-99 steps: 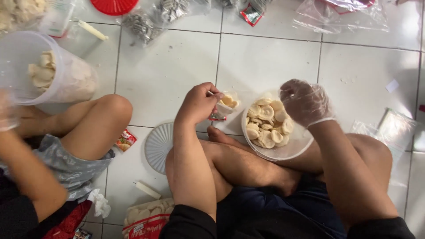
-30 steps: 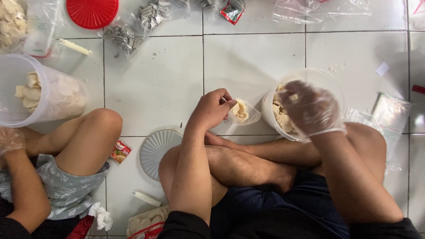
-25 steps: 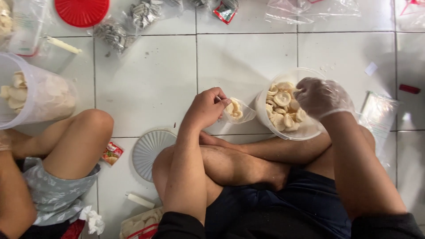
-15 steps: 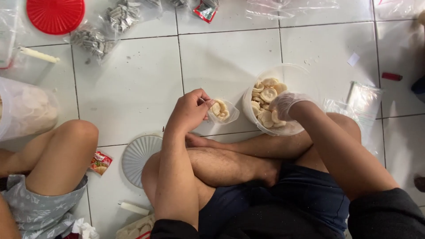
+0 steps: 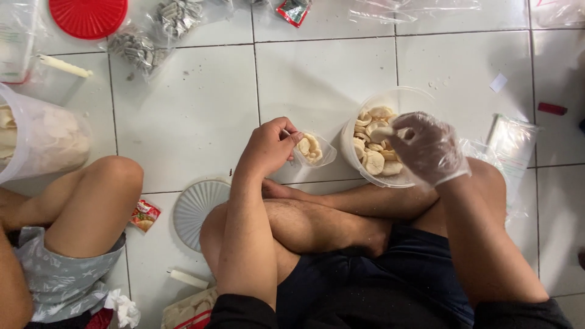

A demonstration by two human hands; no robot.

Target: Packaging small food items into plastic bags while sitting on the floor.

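I count two hands at work: one bare left hand (image 5: pixel 265 149), one gloved right hand (image 5: pixel 426 146). One small clear bag (image 5: pixel 314 149) at the left hand. One clear bowl (image 5: pixel 390 103) under the right hand; its crackers (image 5: pixel 373 161) overlap beyond reliable count. Left of the hands: one white ribbed lid (image 5: pixel 196 210), one red lid (image 5: pixel 88 17), one big clear tub (image 5: pixel 42 140).

Small bag (image 5: pixel 314 149) just left of cracker bowl (image 5: pixel 390 109), lid (image 5: pixel 196 208) nearer.

The floor (image 5: pixel 195 116) is laid with large white glossy tiles, split by thin dark grout lines. Soft, even light falls on it, with faint reflections and only weak shadows. A few small crumbs and specks dot the tiles; no walls, windows or furniture are in view.
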